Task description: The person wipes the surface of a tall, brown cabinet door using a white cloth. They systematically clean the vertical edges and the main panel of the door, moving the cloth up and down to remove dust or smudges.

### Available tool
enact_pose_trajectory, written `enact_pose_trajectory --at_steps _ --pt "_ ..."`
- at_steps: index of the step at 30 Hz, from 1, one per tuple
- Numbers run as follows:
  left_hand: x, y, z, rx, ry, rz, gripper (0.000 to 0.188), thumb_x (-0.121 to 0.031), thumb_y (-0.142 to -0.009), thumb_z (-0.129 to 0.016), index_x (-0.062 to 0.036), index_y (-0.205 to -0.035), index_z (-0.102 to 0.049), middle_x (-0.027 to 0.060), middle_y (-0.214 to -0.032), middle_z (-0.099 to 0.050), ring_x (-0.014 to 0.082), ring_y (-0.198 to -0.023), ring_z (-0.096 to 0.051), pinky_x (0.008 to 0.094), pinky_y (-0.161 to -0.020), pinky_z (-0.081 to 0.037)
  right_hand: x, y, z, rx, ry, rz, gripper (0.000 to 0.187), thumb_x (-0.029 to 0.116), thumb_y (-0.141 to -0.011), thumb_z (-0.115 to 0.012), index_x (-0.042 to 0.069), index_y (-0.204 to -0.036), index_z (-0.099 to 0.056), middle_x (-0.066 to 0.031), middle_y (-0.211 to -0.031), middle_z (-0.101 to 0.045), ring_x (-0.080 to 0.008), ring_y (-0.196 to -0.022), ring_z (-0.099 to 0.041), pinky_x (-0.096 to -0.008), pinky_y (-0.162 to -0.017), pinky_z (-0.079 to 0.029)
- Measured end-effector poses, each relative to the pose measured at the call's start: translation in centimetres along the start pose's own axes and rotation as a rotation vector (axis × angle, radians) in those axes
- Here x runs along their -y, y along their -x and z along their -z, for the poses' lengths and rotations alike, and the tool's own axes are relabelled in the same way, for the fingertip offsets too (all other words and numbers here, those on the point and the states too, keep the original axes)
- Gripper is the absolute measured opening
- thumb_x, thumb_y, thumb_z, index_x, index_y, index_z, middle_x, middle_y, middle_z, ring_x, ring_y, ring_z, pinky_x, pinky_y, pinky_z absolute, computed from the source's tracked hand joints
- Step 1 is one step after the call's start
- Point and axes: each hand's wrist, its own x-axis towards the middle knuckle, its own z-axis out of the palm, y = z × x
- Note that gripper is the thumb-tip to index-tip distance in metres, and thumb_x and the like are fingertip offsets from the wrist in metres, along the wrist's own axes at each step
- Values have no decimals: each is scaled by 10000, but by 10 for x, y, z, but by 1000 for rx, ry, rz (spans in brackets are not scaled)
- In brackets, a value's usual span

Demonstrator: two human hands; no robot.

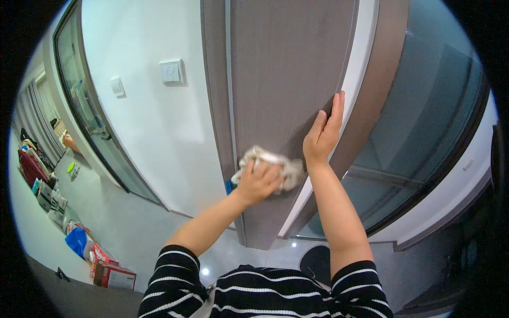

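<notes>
A crumpled off-white cloth (290, 172) lies against the lower part of a grey-brown door (291, 69). My left hand (259, 182) presses on it with bent fingers, gripping the cloth; hand and cloth are slightly blurred. To the right, my right hand (324, 132) rests along the door's white edge (361, 63), its fingers stretched upward and the thumb apart, holding nothing. A small blue thing (229, 187) peeks out beside the door at the left of the cloth; its kind cannot be made out.
Wall switches (172, 72) sit on the white wall left of the door. A glass door (101, 106) stands farther left, and dark glass (419, 122) fills the right. Red and white boxes (114, 275) and a blue bag (77, 242) lie on the floor at left.
</notes>
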Motion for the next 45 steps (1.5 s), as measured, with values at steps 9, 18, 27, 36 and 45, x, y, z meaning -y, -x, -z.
enact_pose_trajectory --at_steps 9,18,27,36,45 --pt "155 -250 71 -365 -245 104 311 -251 -770 -670 -180 -1072 -659 84 -1145 -584 314 -1063 -532 496 -867 -414 -4 3 5 18 67 -6 446 87 -986 -467 -23 -1413 -394 -237 -1489 -364 -381 -1361 -386 -420 -1112 -317" --pt "105 -243 50 -360 -301 129 316 -350 -820 -636 -165 -1076 -653 91 -1251 -567 323 -1147 -501 547 -915 -373 -6 2 5 28 91 27 453 59 -976 -465 -23 -1414 -383 -262 -1476 -365 -402 -1356 -381 -431 -1120 -308" --pt "60 -115 61 -107 646 490 332 -278 -865 -653 -95 -1135 -591 103 -1202 -584 295 -1088 -558 425 -920 -449 21 -9 32 127 -111 16 499 221 -991 -484 28 -1439 -377 -215 -1515 -323 -360 -1428 -257 -454 -1149 -217" --pt "76 -179 125 -249 2293 1073 418 -370 -1027 -444 -82 -1326 -492 47 -1194 -593 159 -1094 -589 295 -899 -499 101 -22 -6 245 -709 -111 640 232 -861 -658 121 -1435 -399 -230 -1480 -330 -390 -1378 -327 -479 -1095 -312" --pt "160 -139 78 -618 186 709 439 -318 -1004 -471 26 -1276 -488 227 -1299 -513 373 -1240 -453 443 -1030 -337 76 -230 -31 -93 419 1042 455 155 -784 -703 242 -1225 -639 -62 -1393 -531 -282 -1195 -503 -408 -971 -407"
